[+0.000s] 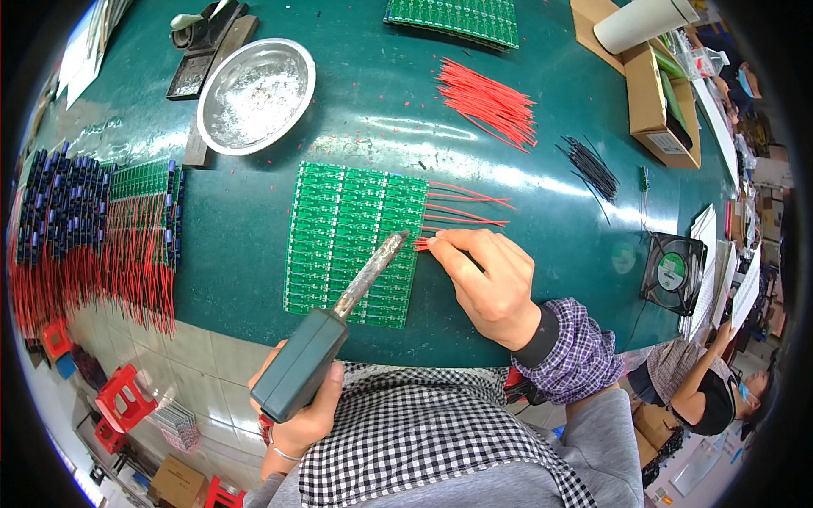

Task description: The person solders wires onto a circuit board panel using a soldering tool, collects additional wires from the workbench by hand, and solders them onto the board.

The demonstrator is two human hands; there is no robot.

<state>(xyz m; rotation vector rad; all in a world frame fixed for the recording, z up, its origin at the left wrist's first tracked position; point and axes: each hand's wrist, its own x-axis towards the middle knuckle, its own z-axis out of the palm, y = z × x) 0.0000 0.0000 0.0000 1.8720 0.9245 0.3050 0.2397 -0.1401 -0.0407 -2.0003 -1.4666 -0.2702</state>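
A green circuit board panel (347,241) lies flat on the dark green table (237,245). My left hand (301,415) grips the dark green handle of a soldering iron (334,326); its metal tip reaches the panel's right edge. My right hand (491,284) pinches a red wire (422,244) against that same edge, right by the tip. Several red wires (466,207) stick out rightward from the panel's edge above my fingers.
A metal bowl (254,93) sits at the back left beside an iron stand (203,38). Loose red wires (491,102) and black wires (593,165) lie at the back right. Finished wired boards (93,229) stack at left. A small fan (673,271), cardboard boxes (652,93) and another person (703,381) are at right.
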